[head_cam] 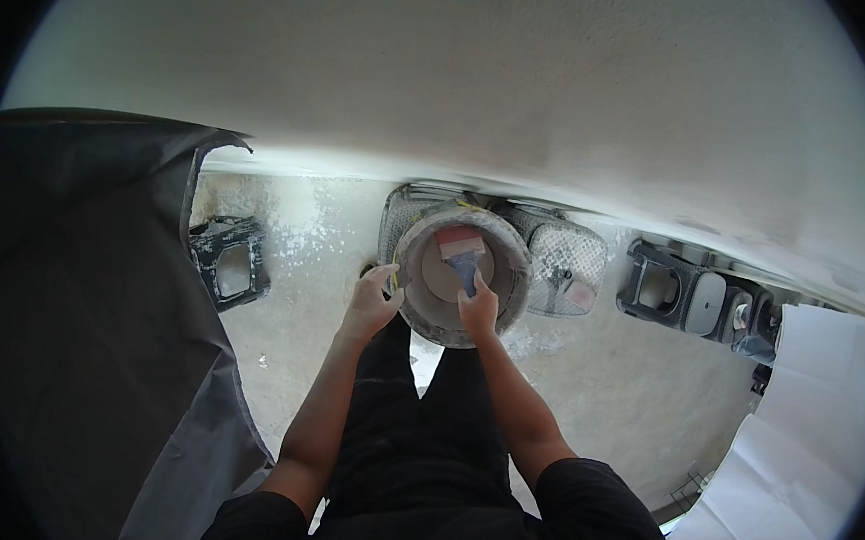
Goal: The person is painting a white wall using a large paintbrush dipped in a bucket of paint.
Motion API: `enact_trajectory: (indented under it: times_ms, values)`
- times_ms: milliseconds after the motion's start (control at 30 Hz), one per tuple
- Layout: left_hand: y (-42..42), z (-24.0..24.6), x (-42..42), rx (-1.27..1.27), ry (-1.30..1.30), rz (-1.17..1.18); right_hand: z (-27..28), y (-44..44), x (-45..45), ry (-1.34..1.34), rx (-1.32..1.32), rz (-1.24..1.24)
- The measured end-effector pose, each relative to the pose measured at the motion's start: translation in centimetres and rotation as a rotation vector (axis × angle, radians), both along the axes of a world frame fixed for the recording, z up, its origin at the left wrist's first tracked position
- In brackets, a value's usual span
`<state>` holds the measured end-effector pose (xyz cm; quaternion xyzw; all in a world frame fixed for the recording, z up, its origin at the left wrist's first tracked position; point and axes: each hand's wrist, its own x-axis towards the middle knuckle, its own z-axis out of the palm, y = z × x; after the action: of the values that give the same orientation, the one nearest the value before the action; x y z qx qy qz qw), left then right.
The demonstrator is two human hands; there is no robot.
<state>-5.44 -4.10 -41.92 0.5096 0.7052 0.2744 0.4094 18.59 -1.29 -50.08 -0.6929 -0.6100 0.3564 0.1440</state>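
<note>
A round, plaster-stained bucket [517, 265] stands in front of me, with a pale material visible inside it. My right hand [479, 307] grips the blue handle of a wide scraper or brush [464, 253], whose reddish, flat end is over the inside of the bucket. At the bucket's left rim is my left hand [376, 300], its thumb and fingers spread near a yellow strip or handle along the side. Whether these fingers press on the rim cannot be told.
A pale wall [446, 75] rises just beyond the bucket. Plastic stools stand behind the bucket, to its right [568, 261] and at the far left [255, 276]; more stools [646, 281] line the wall at right. Dark sheeting [93, 284] hangs left, white sheeting [804, 439] right.
</note>
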Motion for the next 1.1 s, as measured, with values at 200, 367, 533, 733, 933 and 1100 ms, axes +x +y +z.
enact_trajectory:
  times_ms: [200, 367, 533, 733, 933, 1100]
  values:
    - [0.0, 0.2, -0.1, -0.031, 0.021, -0.025, 1.0, -0.5, 0.5, 0.080, 0.062, -0.002]
    - [0.0, 0.1, 0.3, -0.034, 0.022, -0.027, 1.1, -0.4, 0.8, 0.074, 0.121, 0.016]
    - [0.0, 0.0, 0.4, -0.036, 0.009, -0.025, 2.0, -0.5, 0.5, 0.090, 0.163, 0.007]
    - [0.0, -0.1, 0.2, -0.016, 0.002, -0.023, 2.8, -0.7, 0.4, 0.093, 0.193, -0.012]
    - [0.1, -0.1, 0.0, -0.028, -0.015, -0.011, 3.6, -2.2, 1.1, 0.067, 0.105, -0.039]
    - [-0.2, -0.3, 0.1, -0.027, -0.012, 0.004, 4.1, -2.8, 1.7, -0.033, 0.072, -0.104]
